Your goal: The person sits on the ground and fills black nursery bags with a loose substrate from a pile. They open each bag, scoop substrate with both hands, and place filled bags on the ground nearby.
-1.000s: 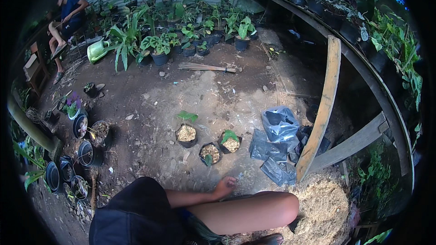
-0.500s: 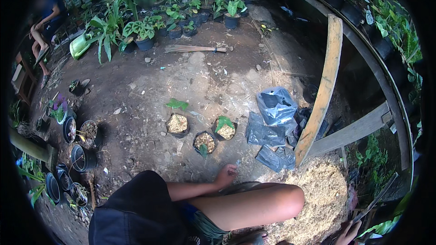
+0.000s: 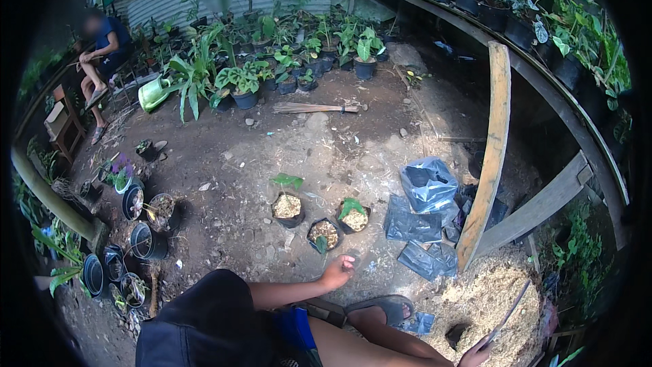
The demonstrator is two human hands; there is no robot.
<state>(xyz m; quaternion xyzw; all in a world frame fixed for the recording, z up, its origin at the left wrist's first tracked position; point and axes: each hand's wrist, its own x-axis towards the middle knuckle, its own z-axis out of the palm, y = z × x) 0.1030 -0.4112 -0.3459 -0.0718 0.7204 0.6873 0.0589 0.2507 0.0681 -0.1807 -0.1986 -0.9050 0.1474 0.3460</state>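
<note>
My left hand (image 3: 337, 272) hangs just below three planted black bags, its fingers loosely curled and apart, with nothing seen in it. Closest is a bag (image 3: 323, 236) with a drooping leaf; a second bag (image 3: 354, 217) and a third bag (image 3: 288, 208) hold small green seedlings in pale husk-like filling. My right hand (image 3: 474, 355), at the lower edge, is closed around one end of a long thin dark blade-like tool (image 3: 506, 314). That tool slants over a pale husk-like heap (image 3: 475, 292). A dark object (image 3: 458, 333) sits at the heap beside this hand; its kind is unclear.
Flat black plastic bags (image 3: 413, 219) and a clear bag of black plastic (image 3: 429, 183) lie right of the seedlings. A wooden post (image 3: 490, 143) leans beside them. Several black pots (image 3: 149, 242) stand at left. A stick broom (image 3: 316, 107) lies farther back; a person (image 3: 105, 47) sits far left.
The view has tilted upward. My right hand and its tool have moved left, over the heap. My bent knee has dropped, uncovering a sandalled foot. The left hand stays near the bags.
</note>
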